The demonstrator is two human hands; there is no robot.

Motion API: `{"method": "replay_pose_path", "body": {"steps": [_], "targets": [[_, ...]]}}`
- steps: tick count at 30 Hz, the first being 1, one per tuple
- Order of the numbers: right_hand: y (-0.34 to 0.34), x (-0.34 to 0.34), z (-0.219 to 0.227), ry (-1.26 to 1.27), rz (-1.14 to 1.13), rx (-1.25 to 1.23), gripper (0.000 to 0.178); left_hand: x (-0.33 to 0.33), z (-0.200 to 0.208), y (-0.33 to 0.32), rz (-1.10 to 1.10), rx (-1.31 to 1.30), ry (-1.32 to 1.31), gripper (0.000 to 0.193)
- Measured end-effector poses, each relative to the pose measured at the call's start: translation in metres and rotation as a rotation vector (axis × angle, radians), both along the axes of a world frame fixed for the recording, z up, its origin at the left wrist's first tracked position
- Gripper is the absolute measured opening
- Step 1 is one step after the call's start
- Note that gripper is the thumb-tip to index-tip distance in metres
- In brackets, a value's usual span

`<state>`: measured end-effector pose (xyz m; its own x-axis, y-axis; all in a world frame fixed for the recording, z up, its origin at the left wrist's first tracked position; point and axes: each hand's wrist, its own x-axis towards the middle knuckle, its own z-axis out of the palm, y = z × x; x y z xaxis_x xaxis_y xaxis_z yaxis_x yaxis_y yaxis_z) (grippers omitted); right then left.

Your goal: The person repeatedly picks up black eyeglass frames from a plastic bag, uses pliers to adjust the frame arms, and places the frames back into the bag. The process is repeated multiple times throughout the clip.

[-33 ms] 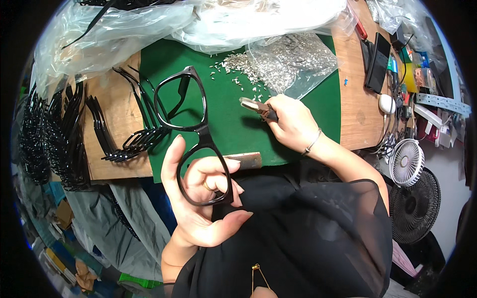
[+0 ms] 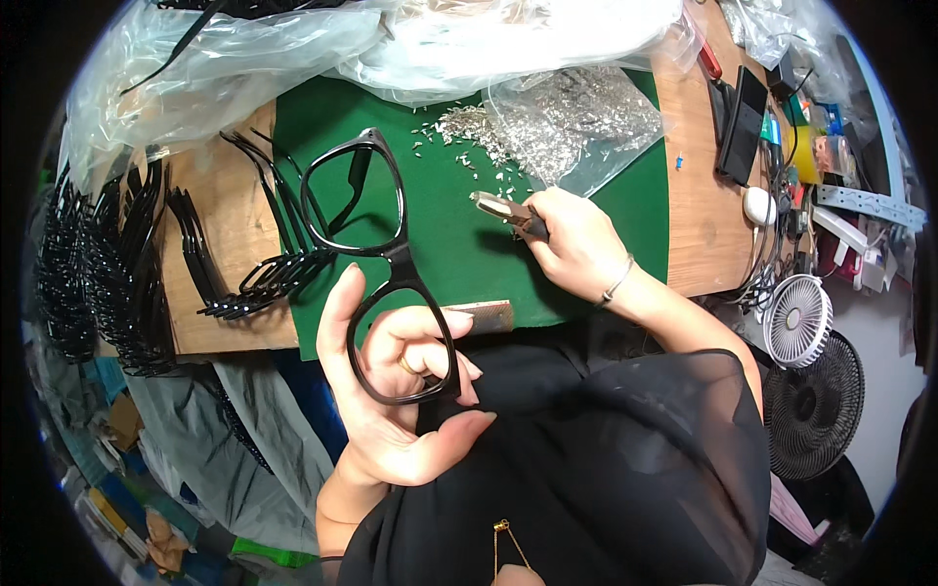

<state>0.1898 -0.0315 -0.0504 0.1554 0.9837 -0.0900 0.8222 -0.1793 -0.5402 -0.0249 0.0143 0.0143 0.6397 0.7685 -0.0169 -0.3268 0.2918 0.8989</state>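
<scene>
My left hand (image 2: 386, 444), raised near the table's front edge, holds a black eyeglasses frame (image 2: 400, 259) on its side by the lower rim. One temple arm shows behind the upper rim, over the green mat (image 2: 435, 190). Above the mat, my right hand (image 2: 584, 239) is wrapped round a pair of pliers (image 2: 505, 208) with jaws pointing left toward the frame. Whether the jaws pinch anything is too small to tell. Past the pliers lies a scatter of small silvery slivers (image 2: 464, 127), spilling from a clear plastic bag (image 2: 596, 127) full of them.
More black eyeglasses frames (image 2: 283, 276) lie left of the mat, with dense stacks (image 2: 122, 264) at the far left. Clear plastic sheeting (image 2: 430, 49) covers the back. A small textured block (image 2: 491, 315) sits at the mat's front edge. A phone (image 2: 743, 122), cables and fans (image 2: 797, 320) stand right.
</scene>
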Motion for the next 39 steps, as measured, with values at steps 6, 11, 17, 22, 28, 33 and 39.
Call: {"method": "replay_pose_path", "body": {"steps": [6,11,17,22,28,33,39], "targets": [[-0.011,-0.002,0.002,-0.029,0.057,0.019,0.017,0.003,-0.005,0.002,-0.028,0.155,0.088,0.095],[-0.009,-0.009,0.0,-0.089,0.004,0.054,0.018,0.008,-0.005,0.001,-0.039,0.21,0.122,0.094],[-0.009,-0.012,0.001,-0.005,-0.066,0.048,0.017,0.015,-0.004,-0.001,-0.005,0.206,0.131,0.095],[-0.02,-0.017,0.068,0.789,-0.261,-0.029,0.014,0.029,-0.007,-0.004,0.002,0.313,0.309,0.095],[-0.034,-0.029,0.074,0.788,-0.226,0.114,0.012,0.053,-0.01,-0.015,0.106,0.368,0.285,0.084],[-0.029,-0.032,0.08,1.29,-0.424,-0.071,0.017,0.053,-0.013,-0.018,0.124,0.409,0.3,0.083],[-0.02,-0.023,0.082,1.355,-0.248,-0.313,0.022,0.039,-0.005,-0.004,-0.041,0.259,0.213,0.085]]}}
